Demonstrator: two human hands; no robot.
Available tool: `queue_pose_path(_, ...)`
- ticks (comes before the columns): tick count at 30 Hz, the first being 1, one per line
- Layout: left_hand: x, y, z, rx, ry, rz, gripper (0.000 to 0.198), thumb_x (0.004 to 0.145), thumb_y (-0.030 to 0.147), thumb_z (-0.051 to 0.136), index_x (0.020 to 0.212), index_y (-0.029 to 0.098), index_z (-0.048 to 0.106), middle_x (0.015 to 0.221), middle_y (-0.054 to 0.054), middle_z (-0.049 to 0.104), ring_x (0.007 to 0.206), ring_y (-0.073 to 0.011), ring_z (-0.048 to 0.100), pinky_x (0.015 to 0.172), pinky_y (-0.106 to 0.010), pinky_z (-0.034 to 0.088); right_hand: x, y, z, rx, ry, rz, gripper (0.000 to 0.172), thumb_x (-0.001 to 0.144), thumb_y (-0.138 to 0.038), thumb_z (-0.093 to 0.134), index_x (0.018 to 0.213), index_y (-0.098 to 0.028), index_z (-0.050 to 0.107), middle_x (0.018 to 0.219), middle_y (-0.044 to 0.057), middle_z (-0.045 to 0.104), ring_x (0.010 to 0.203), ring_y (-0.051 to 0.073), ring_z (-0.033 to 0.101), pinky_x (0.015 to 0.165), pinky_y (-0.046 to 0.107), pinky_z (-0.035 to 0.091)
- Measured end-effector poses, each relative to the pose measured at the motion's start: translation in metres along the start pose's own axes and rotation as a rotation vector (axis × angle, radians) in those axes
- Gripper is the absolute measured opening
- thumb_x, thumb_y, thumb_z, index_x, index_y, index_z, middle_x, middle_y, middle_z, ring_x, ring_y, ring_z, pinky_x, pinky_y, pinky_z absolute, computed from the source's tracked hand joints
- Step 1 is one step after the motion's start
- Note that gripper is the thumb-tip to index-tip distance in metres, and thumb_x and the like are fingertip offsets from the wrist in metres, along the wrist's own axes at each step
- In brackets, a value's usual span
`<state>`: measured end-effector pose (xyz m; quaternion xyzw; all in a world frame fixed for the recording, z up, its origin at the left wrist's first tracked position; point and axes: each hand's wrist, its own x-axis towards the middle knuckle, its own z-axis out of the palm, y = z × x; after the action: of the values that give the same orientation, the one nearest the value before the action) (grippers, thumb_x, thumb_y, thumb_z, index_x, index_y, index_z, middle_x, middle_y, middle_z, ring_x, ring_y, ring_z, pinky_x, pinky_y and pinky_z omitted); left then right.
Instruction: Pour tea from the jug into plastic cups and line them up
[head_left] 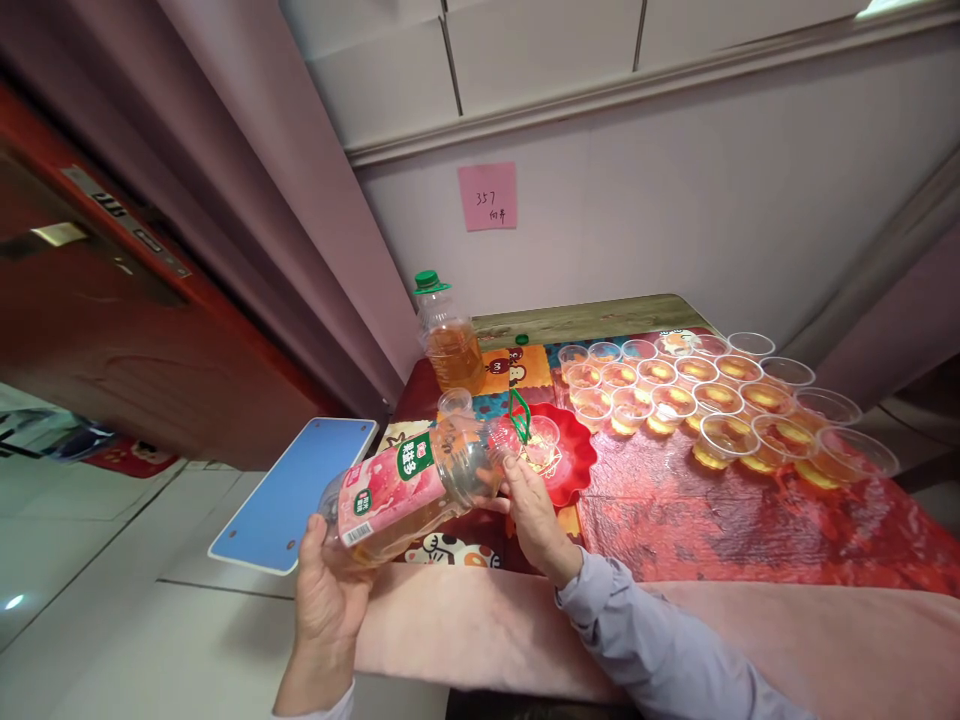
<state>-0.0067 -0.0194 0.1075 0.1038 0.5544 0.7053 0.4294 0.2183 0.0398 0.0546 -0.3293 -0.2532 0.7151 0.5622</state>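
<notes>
A large clear bottle with a pink label [397, 487] is held tilted, its neck pointing right over a red scalloped dish [576, 462]. My left hand [326, 590] cups the bottle's base from below. Fingers of my right hand [534, 515] grip it near the neck. A green handle [519, 416] stands out at the bottle's mouth. Within the dish, under the mouth, is a clear cup [541, 438]. Behind the held bottle sits a small clear cup [455, 403].
Several clear cups [673, 402], many with yellow liquid, stand in rows at the right. A green-capped bottle [455, 355] of amber liquid is upright at the back left. A green cap [522, 340] lies nearby. A blue board [296, 495] juts out left.
</notes>
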Motion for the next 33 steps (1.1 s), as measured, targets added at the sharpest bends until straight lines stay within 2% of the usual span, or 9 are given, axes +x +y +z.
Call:
queue_pose_path(3, -0.003, 0.003, 0.003, 0.017, -0.024, 0.015, 0.061, 0.083, 0.060, 0.079, 0.131, 0.022, 0.079, 0.129, -0.010, 0.084, 0.126, -0.0399, 0.076, 0.093, -0.050, 0.070, 0.000, 0.000, 0.000, 0.005, 0.006, -0.002, 0.066, 0.086, -0.081, 0.080, 0.121, -0.025, 0.077, 0.133, 0.010, 0.077, 0.116, 0.028, 0.075, 0.083, 0.040, 0.072)
queue_pose_path(8, -0.004, 0.004, 0.004, 0.025, -0.059, 0.017, 0.063, 0.083, 0.060, 0.081, 0.133, 0.022, 0.077, 0.128, -0.010, 0.084, 0.129, -0.0387, 0.075, 0.094, -0.048, 0.070, 0.000, 0.000, 0.001, 0.006, -0.001, 0.008, 0.068, 0.087, -0.081, 0.077, 0.124, -0.024, 0.076, 0.122, 0.010, 0.080, 0.115, 0.028, 0.077, 0.085, 0.040, 0.071)
queue_pose_path(12, -0.002, 0.005, 0.004, 0.001, -0.054, -0.010, 0.058, 0.087, 0.058, 0.076, 0.131, 0.022, 0.078, 0.119, -0.011, 0.086, 0.115, -0.0365, 0.081, 0.085, -0.045, 0.072, 0.000, -0.002, 0.002, 0.011, 0.001, 0.008, 0.068, 0.086, -0.083, 0.077, 0.122, -0.025, 0.076, 0.125, 0.009, 0.080, 0.114, 0.027, 0.078, 0.085, 0.039, 0.071)
queue_pose_path(17, -0.002, 0.009, 0.007, 0.008, -0.081, -0.032, 0.056, 0.089, 0.060, 0.074, 0.128, 0.020, 0.079, 0.109, -0.011, 0.087, 0.096, -0.0346, 0.084, 0.073, -0.041, 0.072, 0.000, -0.003, 0.001, -0.007, -0.021, 0.019, 0.070, 0.088, -0.084, 0.074, 0.124, -0.025, 0.076, 0.118, 0.009, 0.082, 0.109, 0.027, 0.079, 0.091, 0.044, 0.070)
queue_pose_path(20, -0.004, 0.011, 0.009, 0.018, -0.095, -0.033, 0.057, 0.088, 0.061, 0.075, 0.127, 0.019, 0.079, 0.111, -0.012, 0.087, 0.103, -0.0370, 0.084, 0.078, -0.044, 0.073, 0.001, -0.003, 0.001, -0.007, -0.015, 0.012, 0.067, 0.088, -0.084, 0.074, 0.122, -0.026, 0.076, 0.119, 0.009, 0.081, 0.112, 0.029, 0.079, 0.092, 0.047, 0.070)
queue_pose_path(26, -0.008, 0.014, 0.013, 0.060, -0.074, -0.014, 0.068, 0.081, 0.065, 0.082, 0.131, 0.019, 0.078, 0.124, -0.015, 0.084, 0.134, -0.0426, 0.072, 0.092, -0.050, 0.071, 0.001, -0.002, 0.001, -0.020, 0.002, -0.001, 0.064, 0.089, -0.085, 0.072, 0.119, -0.028, 0.078, 0.116, 0.009, 0.083, 0.109, 0.031, 0.080, 0.088, 0.050, 0.070)
queue_pose_path(28, -0.008, 0.014, 0.014, 0.068, -0.076, -0.026, 0.071, 0.079, 0.066, 0.083, 0.131, 0.019, 0.078, 0.125, -0.015, 0.084, 0.135, -0.0439, 0.071, 0.093, -0.051, 0.070, 0.001, -0.003, 0.002, -0.005, 0.000, -0.001, 0.064, 0.088, -0.085, 0.073, 0.117, -0.028, 0.078, 0.115, 0.008, 0.084, 0.106, 0.031, 0.080, 0.087, 0.049, 0.070)
queue_pose_path(33, -0.010, 0.018, 0.017, 0.066, -0.080, -0.033, 0.073, 0.075, 0.067, 0.086, 0.127, 0.017, 0.079, 0.118, -0.016, 0.085, 0.123, -0.0448, 0.077, 0.093, -0.051, 0.070, 0.002, -0.005, 0.000, -0.005, -0.003, 0.021, 0.066, 0.085, -0.086, 0.075, 0.115, -0.027, 0.079, 0.115, 0.008, 0.085, 0.104, 0.028, 0.080, 0.082, 0.039, 0.067)
